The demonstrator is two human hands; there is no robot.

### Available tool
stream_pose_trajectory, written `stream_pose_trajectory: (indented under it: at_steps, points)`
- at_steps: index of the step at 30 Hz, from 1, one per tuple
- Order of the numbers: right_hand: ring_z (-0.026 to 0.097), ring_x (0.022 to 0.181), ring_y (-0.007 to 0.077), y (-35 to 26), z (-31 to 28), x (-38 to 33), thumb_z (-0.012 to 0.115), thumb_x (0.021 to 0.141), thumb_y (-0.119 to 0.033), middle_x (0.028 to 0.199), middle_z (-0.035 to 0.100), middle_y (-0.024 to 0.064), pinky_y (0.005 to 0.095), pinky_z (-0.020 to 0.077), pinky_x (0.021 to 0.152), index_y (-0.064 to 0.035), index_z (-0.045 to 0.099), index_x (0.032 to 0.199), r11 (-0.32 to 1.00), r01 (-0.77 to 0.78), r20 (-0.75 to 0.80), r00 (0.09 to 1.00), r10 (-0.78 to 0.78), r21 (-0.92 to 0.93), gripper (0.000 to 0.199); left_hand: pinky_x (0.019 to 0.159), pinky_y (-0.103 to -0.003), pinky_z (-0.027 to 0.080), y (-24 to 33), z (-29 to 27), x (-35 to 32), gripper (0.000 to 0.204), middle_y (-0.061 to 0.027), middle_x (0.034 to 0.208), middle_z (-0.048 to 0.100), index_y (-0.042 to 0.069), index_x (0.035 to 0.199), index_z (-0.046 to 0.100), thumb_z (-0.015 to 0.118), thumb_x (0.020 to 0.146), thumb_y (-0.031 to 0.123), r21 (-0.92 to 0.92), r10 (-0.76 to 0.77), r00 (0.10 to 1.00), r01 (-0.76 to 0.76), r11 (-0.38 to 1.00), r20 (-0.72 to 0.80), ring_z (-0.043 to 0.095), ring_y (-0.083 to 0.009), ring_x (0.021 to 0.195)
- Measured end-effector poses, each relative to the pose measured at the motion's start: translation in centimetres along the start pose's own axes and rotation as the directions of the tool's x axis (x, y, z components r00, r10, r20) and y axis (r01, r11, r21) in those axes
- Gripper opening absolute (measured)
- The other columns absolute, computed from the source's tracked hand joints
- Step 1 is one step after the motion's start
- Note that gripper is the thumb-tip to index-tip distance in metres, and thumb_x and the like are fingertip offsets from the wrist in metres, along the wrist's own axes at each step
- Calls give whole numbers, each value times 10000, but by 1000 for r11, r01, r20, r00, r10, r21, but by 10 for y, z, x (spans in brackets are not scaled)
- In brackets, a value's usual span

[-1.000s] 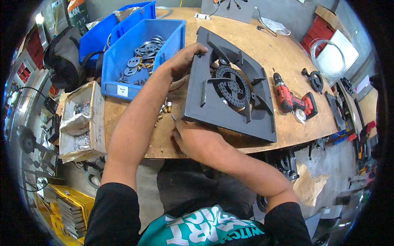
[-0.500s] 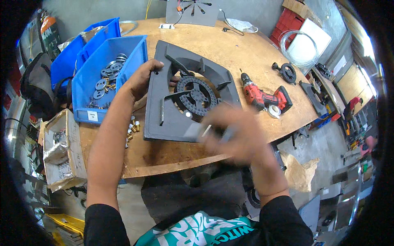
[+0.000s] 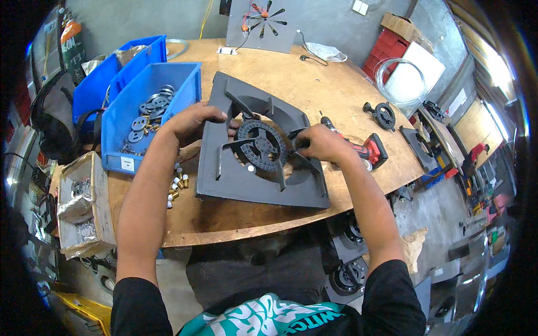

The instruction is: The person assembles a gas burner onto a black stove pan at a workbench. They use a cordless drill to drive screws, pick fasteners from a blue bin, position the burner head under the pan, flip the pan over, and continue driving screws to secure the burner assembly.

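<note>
Dark grey square burner plate (image 3: pixel 263 162), mid-bench, near edge. Left hand (image 3: pixel 193 120) grips its far-left rim, unchanged. Right hand (image 3: pixel 319 143), blurred in transit half a second ago, now clenched at black ring grate (image 3: pixel 260 147), steadying assembly.

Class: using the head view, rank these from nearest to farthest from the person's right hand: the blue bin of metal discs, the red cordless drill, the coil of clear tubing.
From the right hand:
1. Red cordless drill, just beside it, to its right.
2. Coil of clear tubing, up and right, at the table's far edge.
3. Blue bin, across the dark plate, far left.
</note>
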State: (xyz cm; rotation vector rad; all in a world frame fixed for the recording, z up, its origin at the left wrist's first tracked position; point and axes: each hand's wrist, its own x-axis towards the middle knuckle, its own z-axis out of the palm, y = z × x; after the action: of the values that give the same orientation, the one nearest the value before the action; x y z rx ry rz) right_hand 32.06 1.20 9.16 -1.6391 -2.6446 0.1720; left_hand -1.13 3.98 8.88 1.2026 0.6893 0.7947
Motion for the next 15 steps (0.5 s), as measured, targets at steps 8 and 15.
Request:
stream_pose_trajectory:
  at_steps: [8,15]
  points:
    - [665,809,284,-8,-2,-6,706,760,-115,885,694,161,349,505,754,-39,696,981,966,42,-67,997,-26,255,234,861,-384,526,-11,-10,16,635,-178,1112,634,18,1217,519,610,860,535,80,-59,998,62,995,-36,646,-256,985]
    - [629,894,295,-10,11,3,720,756,-122,949,661,154,365,484,792,-43,700,1006,992,114,-81,991,-109,57,263,819,-379,509,-25,-27,43,1018,-155,1089,649,0,1212,586,243,789,860,-48,-33,916,16,999,-401,652,-262,910]
